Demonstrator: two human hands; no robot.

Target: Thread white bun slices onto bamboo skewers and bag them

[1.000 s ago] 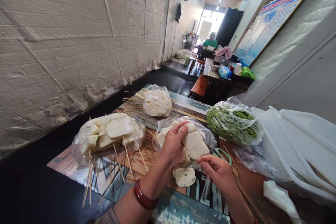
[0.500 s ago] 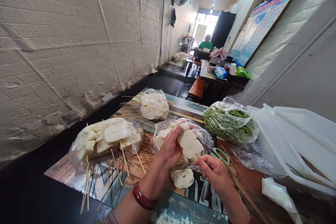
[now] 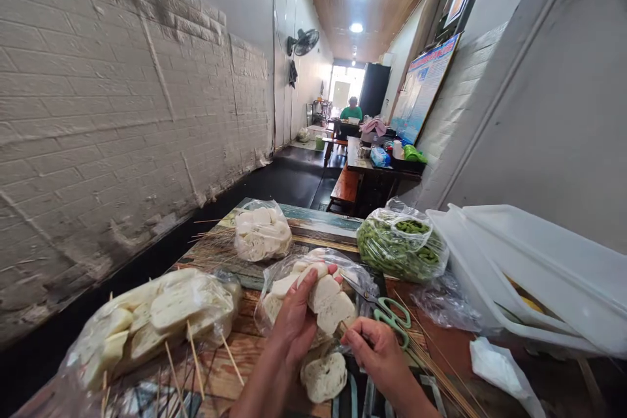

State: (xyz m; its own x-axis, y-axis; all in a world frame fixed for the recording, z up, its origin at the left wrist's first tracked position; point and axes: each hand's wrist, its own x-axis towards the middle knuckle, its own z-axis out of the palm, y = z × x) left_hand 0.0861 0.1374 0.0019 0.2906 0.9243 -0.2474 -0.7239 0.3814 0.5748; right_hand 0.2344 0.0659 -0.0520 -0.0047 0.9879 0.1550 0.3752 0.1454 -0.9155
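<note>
My left hand [image 3: 298, 313] is closed around a few white, spongy, bread-like slices [image 3: 333, 305], fingers behind them and thumb on the near side. With a pinch, my right hand [image 3: 376, 353] grips a thin wooden skewer [image 3: 343, 325] at the lower edge of these slices; most of it is hidden by the fingers. Below the hands a single porous slice [image 3: 323, 377] lies on the table. Behind them more slices rest in an opened clear plastic bag [image 3: 274, 300]. Green-handled scissors [image 3: 392, 317] lie just beyond my right hand.
To the left is a bag of skewered slices [image 3: 161, 317], sticks pointing toward me. Farther back stand another bag of slices [image 3: 263, 232] and a bag of green vegetables [image 3: 399, 248]. White plastic bins [image 3: 539, 228] occupy the right. Loose skewers [image 3: 441, 366] lie near a crumpled white bag [image 3: 502, 366].
The head view has shifted right and tilted up, so the table things appear farther left and lower. My hands keep their hold on the slices and the skewer.
</note>
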